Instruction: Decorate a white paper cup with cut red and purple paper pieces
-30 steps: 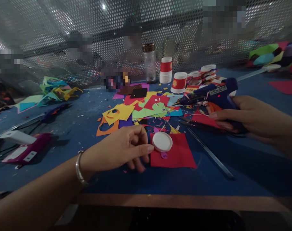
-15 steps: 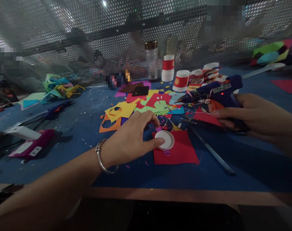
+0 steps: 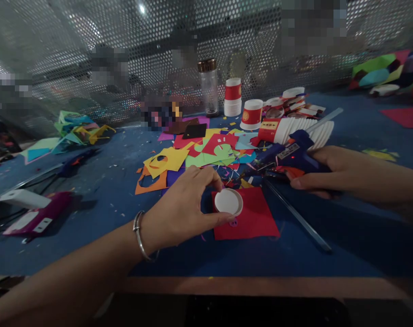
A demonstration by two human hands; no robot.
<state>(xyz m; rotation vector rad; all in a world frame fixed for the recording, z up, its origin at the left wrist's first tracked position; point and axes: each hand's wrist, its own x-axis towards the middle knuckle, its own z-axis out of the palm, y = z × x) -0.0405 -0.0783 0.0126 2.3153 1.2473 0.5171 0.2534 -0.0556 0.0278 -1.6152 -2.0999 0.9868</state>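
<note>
The left hand (image 3: pixel 184 208) is narrow: its thumb and forefinger close on the rim of a white round piece (image 3: pixel 227 202), one at the near edge, the other at the far edge. This piece lies over the left part of a red sheet (image 3: pixel 257 215), close to its left edge, so most of the sheet shows at the right. A small purple piece (image 3: pixel 233 222) comes out from under the near rim.

The right hand (image 3: pixel 346 175) is closed around the handle of a blue glue gun (image 3: pixel 293 149), with a finger at the orange trigger. The nozzle points to the left, beyond the far edge of the red sheet and apart from the white round piece. A translucent stick (image 3: pixel 324 120) comes out of the back of the gun.

As for room, the blue table (image 3: pixel 179 261) shows as a broad strip between the red sheet and the front edge (image 3: pixel 227 286). On the right, a clear rod (image 3: pixel 300 218) lies diagonally, its upper end near the sheet's far corner. Behind, the paper scraps (image 3: pixel 206 156) crowd the space, and a row of cups (image 3: pixel 290 131) lies on its side just behind the gun.
</note>
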